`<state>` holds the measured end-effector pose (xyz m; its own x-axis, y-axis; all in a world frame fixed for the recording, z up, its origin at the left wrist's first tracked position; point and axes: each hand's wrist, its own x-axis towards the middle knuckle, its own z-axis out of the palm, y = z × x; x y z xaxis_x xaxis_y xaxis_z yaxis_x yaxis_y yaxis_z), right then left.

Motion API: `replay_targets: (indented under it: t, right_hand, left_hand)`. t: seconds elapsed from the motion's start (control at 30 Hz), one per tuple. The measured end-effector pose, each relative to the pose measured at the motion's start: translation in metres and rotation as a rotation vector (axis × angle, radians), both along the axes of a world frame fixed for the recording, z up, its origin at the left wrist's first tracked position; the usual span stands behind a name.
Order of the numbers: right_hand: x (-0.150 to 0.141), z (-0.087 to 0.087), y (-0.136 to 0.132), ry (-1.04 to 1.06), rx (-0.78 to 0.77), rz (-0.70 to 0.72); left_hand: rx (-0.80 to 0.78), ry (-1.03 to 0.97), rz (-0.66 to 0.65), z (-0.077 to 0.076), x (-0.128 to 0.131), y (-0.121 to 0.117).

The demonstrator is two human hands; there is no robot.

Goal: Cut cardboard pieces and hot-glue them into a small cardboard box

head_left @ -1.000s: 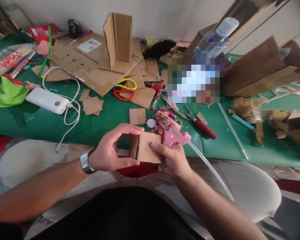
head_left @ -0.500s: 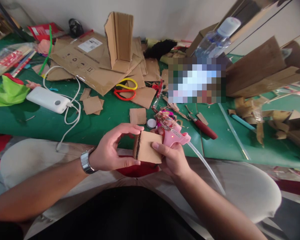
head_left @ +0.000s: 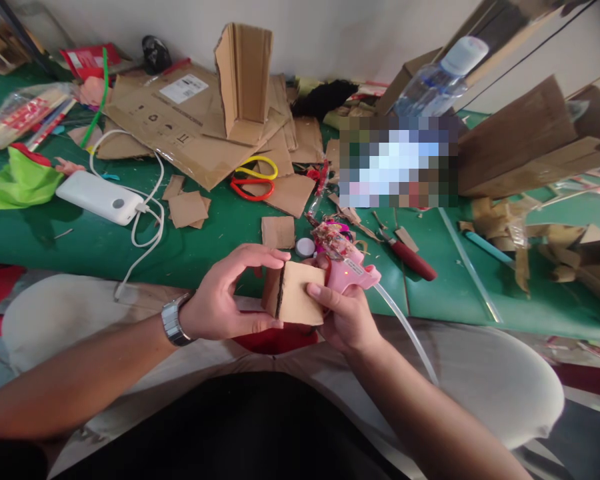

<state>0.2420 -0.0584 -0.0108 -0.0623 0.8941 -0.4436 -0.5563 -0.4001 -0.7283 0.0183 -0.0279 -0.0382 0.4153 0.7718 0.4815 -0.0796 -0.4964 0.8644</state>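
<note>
A small cardboard piece with two faces meeting at a dark corrugated edge (head_left: 297, 293) is between my hands, above my lap. My left hand (head_left: 225, 293), wearing a metal watch, curves around its left side, fingertips at the top and thumb at the bottom. My right hand (head_left: 347, 317) is closed on the right side, with the thumb pressed on the front face. Against that same hand is a pink hot glue gun (head_left: 347, 272), its orange light lit and a clear glue stick trailing from its back. The right fingers are mostly hidden behind the cardboard.
Across the green table (head_left: 220, 243) lie scissors (head_left: 253, 179), a white power bank (head_left: 100, 198) with cable, cardboard scraps (head_left: 187, 210), a white cap (head_left: 305, 248) and a red-handled tool (head_left: 413, 259). A water bottle (head_left: 437, 83) and a cardboard box (head_left: 515, 140) stand at right.
The cardboard has turned slightly, showing more of its left side face. Both hands keep their hold, and the view has shifted a little.
</note>
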Motion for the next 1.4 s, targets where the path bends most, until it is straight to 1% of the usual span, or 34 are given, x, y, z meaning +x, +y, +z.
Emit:
replay_targets:
  t: [0.1,0.27,0.57,0.77,0.9,1.07,1.27,1.4]
  right_hand:
    - [0.0,0.0,0.0,-0.016,-0.003,0.007]
    - [0.0,-0.002,-0.001,-0.047,0.009,-0.001]
    - [0.001,-0.005,-0.001,-0.041,0.007,0.003]
    - [0.001,-0.007,-0.001,-0.048,0.004,0.02]
    - [0.002,-0.005,-0.002,-0.088,0.017,0.025]
    - [0.003,-0.004,-0.001,-0.13,-0.003,0.037]
    - [0.003,-0.005,0.0,-0.099,0.006,0.017]
    - [0.002,-0.005,0.0,-0.086,0.006,0.019]
  left_hand:
    - [0.033,0.004,-0.001,0.0,0.0,0.001]
    - [0.037,0.009,0.016,0.001,0.0,0.001]
    - [0.155,0.087,0.067,0.011,0.0,0.002]
    - [0.153,0.092,0.07,0.013,-0.001,0.002]
    - [0.159,0.088,0.072,0.012,-0.001,0.003]
    - [0.153,0.105,0.078,0.01,-0.001,0.003]
    - [0.15,0.134,0.083,0.012,-0.002,0.002]
    - [0.179,0.129,0.088,0.014,-0.001,0.002]
